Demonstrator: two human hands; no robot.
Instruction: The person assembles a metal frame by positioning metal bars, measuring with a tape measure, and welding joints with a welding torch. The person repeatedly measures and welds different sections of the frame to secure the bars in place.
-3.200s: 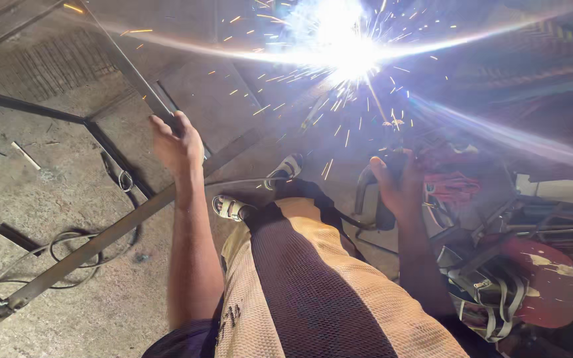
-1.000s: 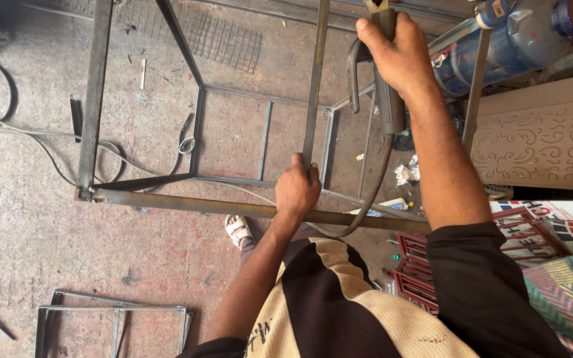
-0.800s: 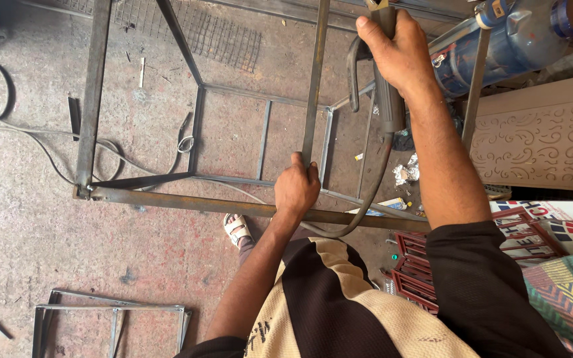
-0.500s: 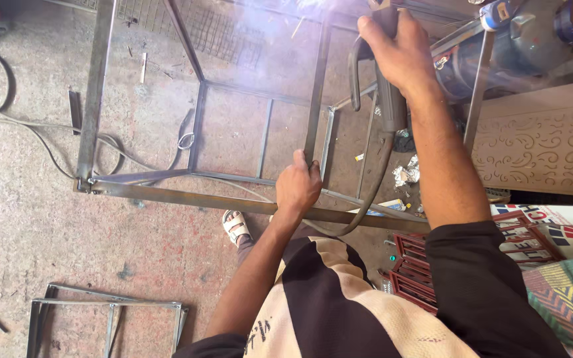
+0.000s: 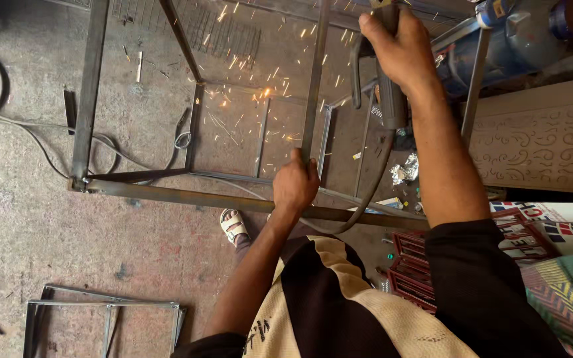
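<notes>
My left hand [image 5: 296, 184] grips a thin upright steel bar [image 5: 316, 73] of a rusty metal frame [image 5: 187, 195], near where it meets the long horizontal bar. My right hand [image 5: 399, 50] is raised at the top of the view, closed around the dark handle of a welding electrode holder [image 5: 390, 99], whose thick cable [image 5: 369, 192] loops down behind the frame. Orange sparks [image 5: 260, 93] fall across the frame's middle. The holder's tip is cut off by the top edge.
A smaller welded frame [image 5: 101, 311] lies on the concrete floor at lower left. Cables [image 5: 28, 132] snake across the floor at left. A blue drum [image 5: 512, 40], a patterned panel [image 5: 545, 139] and red crates [image 5: 426, 265] stand at right. My sandalled foot [image 5: 233, 225] is under the bar.
Three seconds ago a bright arc flared in a different pose. Over the last second both hands stayed put; a glare appeared at the top and sparks now rain down.
</notes>
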